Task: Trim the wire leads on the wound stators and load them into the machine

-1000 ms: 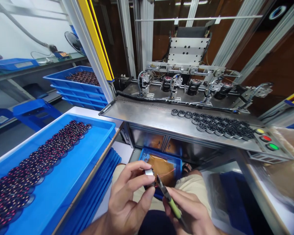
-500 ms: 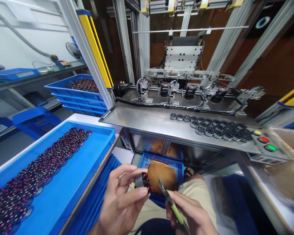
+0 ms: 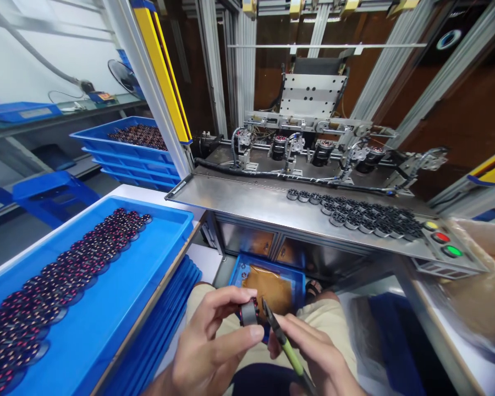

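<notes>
My left hand (image 3: 220, 335) pinches a small motor stator (image 3: 248, 313) between thumb and fingers. It has a grey ring-shaped rim and dark toothed windings with red bits, turned towards the right. In my right hand (image 3: 313, 352) is a slim green-handled tool (image 3: 286, 346) with a dark pointed metal tip. Its exact kind is unclear. The tip points up and left, close beside the stator's wound face; I cannot tell whether they touch. Both hands are above my lap, with a blue bin (image 3: 300, 283) holding brown sheet material (image 3: 268, 286) below.
To the left, a blue tray (image 3: 119, 297) holds rows of wound stators (image 3: 74, 275). More blue trays (image 3: 126, 148) are stacked behind. Ahead, dark cores (image 3: 367, 217) stand on a steel ledge (image 3: 231, 195) before a fixture machine (image 3: 309, 143). Coloured buttons (image 3: 441, 237) sit at right.
The stator has turned so that its grey rim shows more, and my left hand has shifted right. The tool's tip has come closer to the stator. The view has moved slightly.
</notes>
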`<action>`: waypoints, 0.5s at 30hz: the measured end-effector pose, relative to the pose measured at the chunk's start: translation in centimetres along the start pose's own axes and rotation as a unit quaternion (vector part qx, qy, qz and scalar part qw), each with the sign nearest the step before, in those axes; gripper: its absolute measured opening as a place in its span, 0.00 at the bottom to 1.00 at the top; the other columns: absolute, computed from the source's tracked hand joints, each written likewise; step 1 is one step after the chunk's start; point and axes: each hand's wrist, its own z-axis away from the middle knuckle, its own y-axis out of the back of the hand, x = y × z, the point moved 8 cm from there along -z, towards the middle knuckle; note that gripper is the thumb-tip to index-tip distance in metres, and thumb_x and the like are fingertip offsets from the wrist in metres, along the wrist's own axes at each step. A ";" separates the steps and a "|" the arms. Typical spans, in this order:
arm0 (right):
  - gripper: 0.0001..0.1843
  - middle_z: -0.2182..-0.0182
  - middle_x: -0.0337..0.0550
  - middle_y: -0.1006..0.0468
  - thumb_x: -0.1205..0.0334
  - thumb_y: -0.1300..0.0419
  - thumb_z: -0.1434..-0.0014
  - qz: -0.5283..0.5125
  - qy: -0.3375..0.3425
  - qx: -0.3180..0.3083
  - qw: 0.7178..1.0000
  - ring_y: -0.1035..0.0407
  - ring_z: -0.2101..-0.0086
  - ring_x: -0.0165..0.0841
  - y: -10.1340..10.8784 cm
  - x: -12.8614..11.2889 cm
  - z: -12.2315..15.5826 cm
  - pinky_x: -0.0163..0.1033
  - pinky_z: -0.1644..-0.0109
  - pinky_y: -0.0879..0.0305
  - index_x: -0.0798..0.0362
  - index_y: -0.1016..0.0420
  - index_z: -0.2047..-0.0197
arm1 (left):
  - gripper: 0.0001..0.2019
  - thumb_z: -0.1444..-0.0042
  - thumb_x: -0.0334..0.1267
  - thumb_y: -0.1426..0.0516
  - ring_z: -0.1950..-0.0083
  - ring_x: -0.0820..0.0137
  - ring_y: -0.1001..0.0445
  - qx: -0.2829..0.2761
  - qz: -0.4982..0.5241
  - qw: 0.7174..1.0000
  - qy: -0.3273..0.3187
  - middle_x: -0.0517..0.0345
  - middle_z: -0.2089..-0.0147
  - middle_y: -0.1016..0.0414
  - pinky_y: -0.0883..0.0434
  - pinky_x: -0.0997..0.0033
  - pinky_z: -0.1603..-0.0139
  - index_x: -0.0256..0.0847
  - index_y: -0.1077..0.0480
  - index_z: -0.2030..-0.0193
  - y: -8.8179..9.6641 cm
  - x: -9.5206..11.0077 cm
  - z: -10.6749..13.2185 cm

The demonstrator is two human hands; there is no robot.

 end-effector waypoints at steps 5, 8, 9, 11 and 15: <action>0.28 0.63 0.49 0.24 0.52 0.48 0.35 0.039 0.020 0.031 0.999 0.28 0.66 0.39 0.1 -0.9 0.1 0.41 0.63 0.29 0.44 0.38 0.32 | 0.15 0.44 0.34 0.35 0.49 0.58 0.18 -0.007 -0.004 1.000 0.024 0.53 0.48 0.20 0.16 0.63 0.52 0.52 0.24 0.50 -0.3 -0.3 0.3; 0.27 0.62 0.49 0.24 0.54 0.49 0.34 0.041 0.024 0.040 0.998 0.27 0.65 0.39 0.2 -0.9 0.5 0.43 0.60 0.28 0.44 0.39 0.32 | 0.15 0.45 0.36 0.34 0.49 0.59 0.18 0.001 -0.015 1.000 0.022 0.53 0.49 0.19 0.17 0.62 0.51 0.53 0.24 0.50 -0.2 -0.3 0.2; 0.27 0.62 0.50 0.24 0.55 0.48 0.34 0.037 0.023 0.033 0.998 0.27 0.65 0.39 0.2 -0.8 0.6 0.44 0.60 0.28 0.45 0.39 0.32 | 0.15 0.45 0.36 0.34 0.49 0.58 0.18 0.005 -0.017 1.000 0.015 0.52 0.49 0.19 0.16 0.62 0.52 0.52 0.24 0.50 -0.1 -0.2 0.2; 0.28 0.61 0.51 0.25 0.56 0.48 0.34 0.026 0.020 0.018 0.999 0.27 0.66 0.38 0.1 -0.4 0.8 0.43 0.61 0.27 0.48 0.39 0.32 | 0.15 0.45 0.35 0.34 0.50 0.56 0.18 0.008 -0.022 1.000 0.004 0.50 0.50 0.19 0.15 0.62 0.54 0.51 0.24 0.50 -0.1 0.1 0.1; 0.29 0.61 0.52 0.25 0.55 0.46 0.35 0.005 0.012 0.011 1.000 0.27 0.66 0.38 0.2 0.2 0.8 0.43 0.62 0.27 0.49 0.39 0.32 | 0.15 0.43 0.35 0.36 0.52 0.56 0.17 -0.015 -0.037 0.999 -0.007 0.50 0.51 0.19 0.14 0.62 0.58 0.52 0.24 0.49 -0.7 0.6 -0.1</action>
